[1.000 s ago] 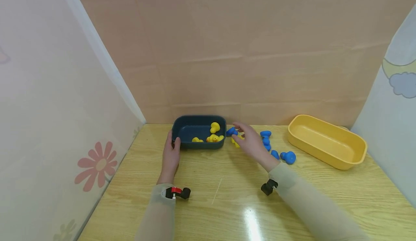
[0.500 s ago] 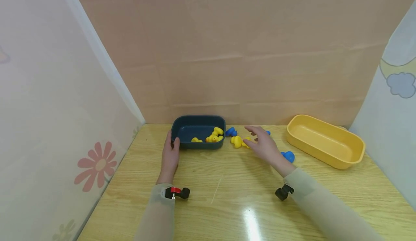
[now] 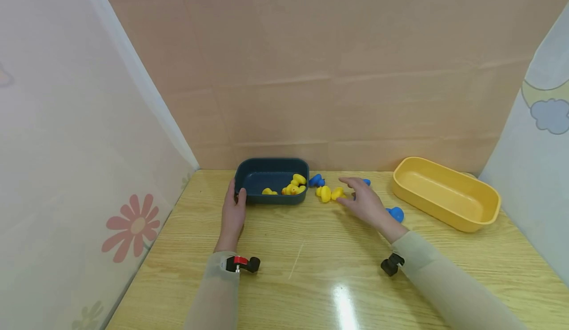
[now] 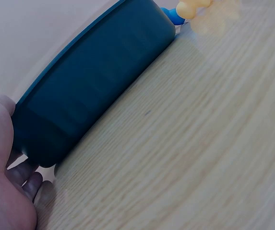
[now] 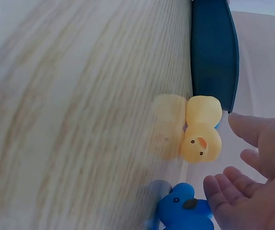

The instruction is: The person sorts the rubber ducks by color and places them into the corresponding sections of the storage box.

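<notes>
My left hand grips the left front corner of a dark blue bin, thumb at the front and fingers along its left side. Several small yellow rubber ducks lie inside at its right end. My right hand hovers with parted, bent fingers just right of a yellow duck on the table. Another yellow duck lies left of that one. In the right wrist view, a yellow duck stands apart from the fingers, and a blue duck lies close by the fingertips.
A blue duck lies against the bin's right end. More blue ducks, one blue duck plainest, are partly hidden by the right hand. An empty yellow bin stands at the right. A brown backdrop rises behind the table.
My right hand has moved right, from beside the dark blue bin to near the yellow duck farther right. One duck in the bin has tipped over. The left hand stays put.
</notes>
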Available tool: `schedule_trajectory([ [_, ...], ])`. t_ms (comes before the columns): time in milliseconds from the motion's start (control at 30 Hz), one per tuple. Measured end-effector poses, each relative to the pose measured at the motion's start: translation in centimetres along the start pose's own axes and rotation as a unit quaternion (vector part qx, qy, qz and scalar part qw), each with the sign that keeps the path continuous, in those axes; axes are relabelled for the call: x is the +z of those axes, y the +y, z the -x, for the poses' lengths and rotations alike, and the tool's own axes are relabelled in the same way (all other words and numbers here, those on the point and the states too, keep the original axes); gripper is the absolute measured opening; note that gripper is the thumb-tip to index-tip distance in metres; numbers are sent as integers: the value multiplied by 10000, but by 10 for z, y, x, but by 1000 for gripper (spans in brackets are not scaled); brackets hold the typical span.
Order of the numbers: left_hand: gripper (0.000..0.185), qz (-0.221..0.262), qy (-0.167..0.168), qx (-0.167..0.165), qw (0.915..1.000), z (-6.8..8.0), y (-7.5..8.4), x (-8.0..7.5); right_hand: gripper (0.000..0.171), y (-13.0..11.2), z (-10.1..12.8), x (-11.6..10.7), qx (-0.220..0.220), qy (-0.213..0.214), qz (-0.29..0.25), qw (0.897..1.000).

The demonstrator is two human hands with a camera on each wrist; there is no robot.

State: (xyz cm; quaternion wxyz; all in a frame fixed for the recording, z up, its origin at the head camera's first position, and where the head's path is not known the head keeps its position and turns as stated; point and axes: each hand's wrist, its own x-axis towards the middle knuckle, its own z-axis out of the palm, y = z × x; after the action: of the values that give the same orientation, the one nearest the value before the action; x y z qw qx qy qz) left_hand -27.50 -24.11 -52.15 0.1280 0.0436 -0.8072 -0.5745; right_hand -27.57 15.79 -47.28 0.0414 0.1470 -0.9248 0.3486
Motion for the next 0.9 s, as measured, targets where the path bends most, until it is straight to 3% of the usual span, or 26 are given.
schedule_trajectory([
  [467,69,-14,-65,-36,10000,-2,-2,-1,67,4,-4,13,100,-261,-288,9992],
  [900,69,-5,-53,-100,9999,0,-1,-1,68,6,-11,17,183,-333,-51,9993],
])
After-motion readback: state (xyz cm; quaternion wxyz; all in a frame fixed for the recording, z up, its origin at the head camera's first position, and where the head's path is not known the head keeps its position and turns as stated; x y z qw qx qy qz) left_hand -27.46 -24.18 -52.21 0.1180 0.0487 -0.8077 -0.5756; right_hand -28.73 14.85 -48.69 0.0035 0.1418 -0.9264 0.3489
